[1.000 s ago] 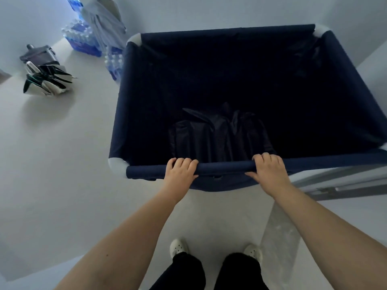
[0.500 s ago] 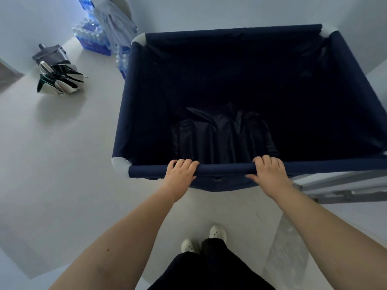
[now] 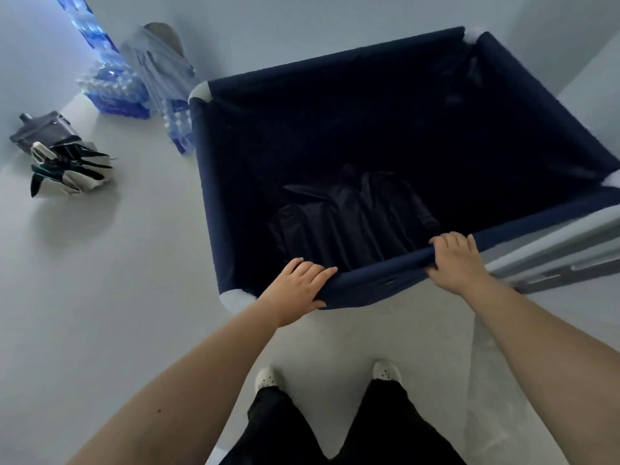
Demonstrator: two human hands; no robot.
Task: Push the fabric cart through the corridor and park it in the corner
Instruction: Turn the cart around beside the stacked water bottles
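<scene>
A navy fabric cart (image 3: 214,182) with white corner joints stands in front of me, its far rim close to the white wall. A dark crumpled cloth (image 3: 349,219) lies in its bottom. My left hand (image 3: 298,286) grips the near padded rim close to the left corner. Further right on that same rim, my right hand (image 3: 458,260) is clamped around it. The cart sits skewed, its near rim rising to the right.
Packs of water bottles (image 3: 114,92) and a grey draped cloth (image 3: 157,65) stand against the wall left of the cart. A dark bag with a patterned tote (image 3: 63,162) lies on the floor at far left. A grey metal frame (image 3: 570,250) sits at right.
The cart has swung clockwise in view and shifted right, nearer the wall corner. Both hands stayed on the near rim. My feet moved apart.
</scene>
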